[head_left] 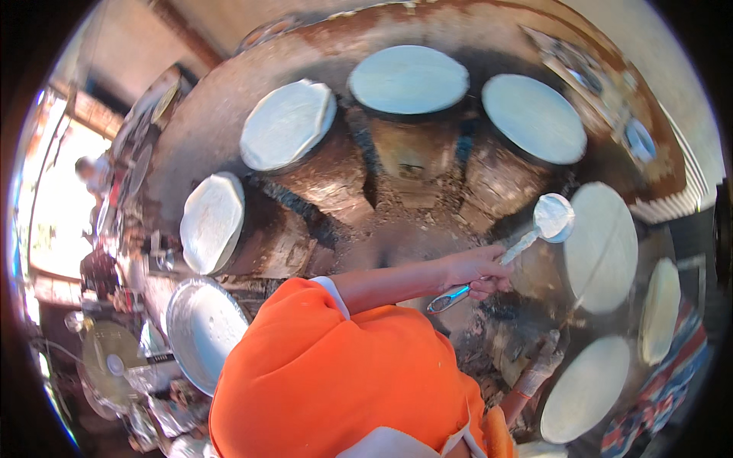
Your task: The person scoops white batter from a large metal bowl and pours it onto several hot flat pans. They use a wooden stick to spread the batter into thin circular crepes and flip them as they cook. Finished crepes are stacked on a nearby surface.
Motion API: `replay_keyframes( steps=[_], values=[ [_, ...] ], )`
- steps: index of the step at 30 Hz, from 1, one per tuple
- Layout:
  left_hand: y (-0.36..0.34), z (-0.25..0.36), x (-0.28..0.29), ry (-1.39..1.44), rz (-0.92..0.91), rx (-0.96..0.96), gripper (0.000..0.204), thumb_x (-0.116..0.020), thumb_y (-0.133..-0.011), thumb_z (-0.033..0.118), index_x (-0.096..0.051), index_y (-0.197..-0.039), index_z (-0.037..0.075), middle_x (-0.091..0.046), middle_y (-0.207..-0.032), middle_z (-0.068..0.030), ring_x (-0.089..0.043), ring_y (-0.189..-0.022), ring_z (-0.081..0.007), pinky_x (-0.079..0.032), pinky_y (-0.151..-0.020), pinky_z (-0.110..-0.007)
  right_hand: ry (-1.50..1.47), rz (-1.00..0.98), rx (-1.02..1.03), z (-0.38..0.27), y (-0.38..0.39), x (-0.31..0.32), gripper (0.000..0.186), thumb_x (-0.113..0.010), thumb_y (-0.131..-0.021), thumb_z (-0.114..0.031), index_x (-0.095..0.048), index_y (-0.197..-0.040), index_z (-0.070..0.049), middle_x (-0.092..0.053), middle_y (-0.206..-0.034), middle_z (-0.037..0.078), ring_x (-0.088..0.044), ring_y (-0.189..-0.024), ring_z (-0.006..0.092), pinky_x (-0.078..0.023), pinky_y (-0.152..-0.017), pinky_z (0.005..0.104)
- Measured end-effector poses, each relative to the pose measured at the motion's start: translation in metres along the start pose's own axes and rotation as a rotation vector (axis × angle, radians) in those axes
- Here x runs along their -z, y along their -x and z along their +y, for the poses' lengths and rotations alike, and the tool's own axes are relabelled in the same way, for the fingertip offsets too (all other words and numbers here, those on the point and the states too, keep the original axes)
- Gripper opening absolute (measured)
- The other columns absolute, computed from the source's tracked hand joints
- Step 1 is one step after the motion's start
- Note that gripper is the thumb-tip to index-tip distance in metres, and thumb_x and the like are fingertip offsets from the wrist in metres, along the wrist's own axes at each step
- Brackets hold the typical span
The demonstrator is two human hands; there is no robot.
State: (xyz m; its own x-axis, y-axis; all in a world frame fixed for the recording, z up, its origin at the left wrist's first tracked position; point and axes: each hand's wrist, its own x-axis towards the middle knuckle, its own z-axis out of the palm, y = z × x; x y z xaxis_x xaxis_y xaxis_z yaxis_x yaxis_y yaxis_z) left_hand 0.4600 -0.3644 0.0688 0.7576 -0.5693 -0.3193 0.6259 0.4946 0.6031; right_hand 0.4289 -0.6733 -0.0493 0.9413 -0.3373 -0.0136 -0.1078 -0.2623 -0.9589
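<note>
My left hand (477,275) is closed round the handle of a metal ladle (553,216), whose bowl, coated in white batter, is held at the edge of a griddle spread with pale batter (602,237). Lower down, my right hand (542,359), whitened over the fingers, grips a thin stick (588,282) that reaches up across that same round. Just beside this hand lies another round pale sheet (584,389) on a griddle. A thinner pale round (658,309) rests at the far right, near a striped cloth (649,389).
Griddles with pale rounds (408,80) curve ahead over sooty clay stoves (416,160). A wide metal basin (202,328) of white liquid stands at my left, beside a round fan-like object (107,362). Another person (95,175) is at the far left. Ledges with utensils (580,76) line the back.
</note>
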Motion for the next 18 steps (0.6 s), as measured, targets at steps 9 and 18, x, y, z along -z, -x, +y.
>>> replay_keyframes(
  steps=[9,18],
  values=[
    [0.176,0.041,0.171,-0.013,0.423,-0.521,0.040,-0.055,-0.084,0.004,-0.031,-0.116,0.004,-0.062,-0.089,-0.0118,-0.044,-0.044,-0.0066,-0.038,-0.037,-0.022,0.084,-0.962,0.250,-0.184,0.137,-0.328,0.048,-0.052,-0.088,-0.023,-0.039,-0.129,-0.001,-0.059,-0.092,0.009,-0.053,-0.079,0.0186,-0.044,-0.072,0.0336],
    [0.393,0.033,0.217,0.275,0.999,-0.870,0.032,-0.050,-0.086,0.004,-0.035,-0.114,0.008,-0.060,-0.085,-0.0094,-0.041,-0.043,-0.0061,-0.032,-0.037,-0.019,-0.197,-1.656,-0.272,-0.104,0.187,-0.563,0.033,-0.051,-0.089,-0.019,-0.050,-0.115,0.000,-0.059,-0.095,0.006,-0.057,-0.083,0.0142,-0.046,-0.070,0.0232]
  ],
)
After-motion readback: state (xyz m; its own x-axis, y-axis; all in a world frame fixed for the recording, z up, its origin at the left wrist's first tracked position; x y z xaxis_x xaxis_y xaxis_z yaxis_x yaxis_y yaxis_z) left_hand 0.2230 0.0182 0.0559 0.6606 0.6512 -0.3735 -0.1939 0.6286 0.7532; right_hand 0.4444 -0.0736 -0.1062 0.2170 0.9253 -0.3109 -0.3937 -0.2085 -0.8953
